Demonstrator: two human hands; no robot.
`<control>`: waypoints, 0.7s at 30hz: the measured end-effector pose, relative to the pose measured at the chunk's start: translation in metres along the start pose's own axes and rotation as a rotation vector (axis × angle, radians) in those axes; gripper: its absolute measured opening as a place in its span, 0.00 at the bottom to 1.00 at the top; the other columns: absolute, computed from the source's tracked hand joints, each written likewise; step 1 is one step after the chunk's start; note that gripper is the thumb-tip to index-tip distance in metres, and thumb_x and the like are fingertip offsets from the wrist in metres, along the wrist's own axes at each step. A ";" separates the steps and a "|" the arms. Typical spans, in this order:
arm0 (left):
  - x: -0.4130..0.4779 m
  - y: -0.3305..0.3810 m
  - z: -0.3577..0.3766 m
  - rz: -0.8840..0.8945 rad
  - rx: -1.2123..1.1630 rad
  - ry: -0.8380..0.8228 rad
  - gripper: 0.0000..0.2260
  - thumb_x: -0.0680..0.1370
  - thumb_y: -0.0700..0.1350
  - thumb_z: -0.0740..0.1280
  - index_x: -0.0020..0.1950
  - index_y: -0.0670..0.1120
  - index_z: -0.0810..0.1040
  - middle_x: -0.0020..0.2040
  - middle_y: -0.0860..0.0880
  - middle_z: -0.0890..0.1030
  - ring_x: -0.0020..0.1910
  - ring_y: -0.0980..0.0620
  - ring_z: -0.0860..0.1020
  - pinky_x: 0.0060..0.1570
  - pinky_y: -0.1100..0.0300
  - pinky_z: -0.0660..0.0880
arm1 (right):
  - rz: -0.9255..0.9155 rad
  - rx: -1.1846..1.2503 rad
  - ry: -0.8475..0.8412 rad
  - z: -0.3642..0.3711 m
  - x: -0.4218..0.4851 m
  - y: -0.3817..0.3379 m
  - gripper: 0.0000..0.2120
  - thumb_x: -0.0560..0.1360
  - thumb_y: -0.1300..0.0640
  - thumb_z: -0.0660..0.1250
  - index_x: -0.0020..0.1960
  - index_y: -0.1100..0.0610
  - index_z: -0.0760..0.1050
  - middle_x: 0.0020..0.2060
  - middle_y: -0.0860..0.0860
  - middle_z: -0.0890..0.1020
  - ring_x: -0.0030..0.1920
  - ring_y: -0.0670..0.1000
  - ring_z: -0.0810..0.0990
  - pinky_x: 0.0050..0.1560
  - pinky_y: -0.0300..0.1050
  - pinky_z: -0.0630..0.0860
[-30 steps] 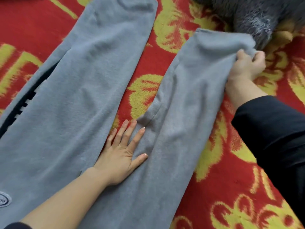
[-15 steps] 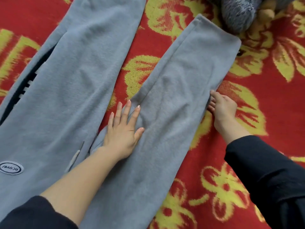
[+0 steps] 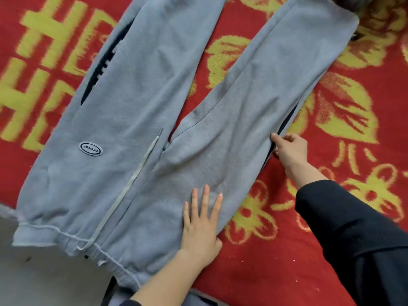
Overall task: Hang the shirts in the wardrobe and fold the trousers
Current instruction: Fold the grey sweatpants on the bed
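Grey trousers (image 3: 136, 111) lie spread flat on a red and yellow blanket, waistband toward me, both legs pointing away. An oval logo patch (image 3: 90, 148) sits on the left leg and a pale drawstring runs down the middle. My left hand (image 3: 202, 224) presses flat on the right hip area, fingers spread. My right hand (image 3: 289, 149) pinches the outer seam of the right leg, where a dark side stripe shows.
The red blanket with yellow flowers and characters (image 3: 353, 129) covers the surface. A grey bare strip (image 3: 33, 279) shows at the lower left beyond the blanket edge. A grey furry thing (image 3: 348, 1) peeks in at the top right by the right cuff.
Both hands slid down the right leg toward the waistband. My right hand left the cuff and now grips the side seam lower down. The view shifted so the waistband shows.
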State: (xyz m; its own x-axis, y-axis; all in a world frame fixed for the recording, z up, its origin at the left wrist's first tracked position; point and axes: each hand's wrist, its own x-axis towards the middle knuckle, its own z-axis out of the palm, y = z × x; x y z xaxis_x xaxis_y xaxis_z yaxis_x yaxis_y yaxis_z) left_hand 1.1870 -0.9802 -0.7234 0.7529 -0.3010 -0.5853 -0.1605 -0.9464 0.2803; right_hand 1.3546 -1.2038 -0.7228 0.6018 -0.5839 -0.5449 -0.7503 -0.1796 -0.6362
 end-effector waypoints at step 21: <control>-0.008 -0.237 -0.180 -0.154 -0.977 -0.045 0.18 0.58 0.42 0.60 0.43 0.37 0.78 0.32 0.48 0.76 0.31 0.54 0.71 0.33 0.57 0.66 | -0.262 0.230 0.062 0.153 -0.085 -0.222 0.06 0.64 0.63 0.61 0.33 0.55 0.64 0.27 0.53 0.68 0.29 0.52 0.65 0.24 0.38 0.61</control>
State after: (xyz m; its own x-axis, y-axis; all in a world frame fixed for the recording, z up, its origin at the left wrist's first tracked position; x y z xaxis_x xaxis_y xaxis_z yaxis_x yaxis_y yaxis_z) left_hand 1.3340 -0.7321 -0.6480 0.6931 -0.2061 -0.6907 0.5495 -0.4691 0.6914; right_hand 1.5125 -0.9932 -0.6189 0.7427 -0.5901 -0.3166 -0.4868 -0.1511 -0.8603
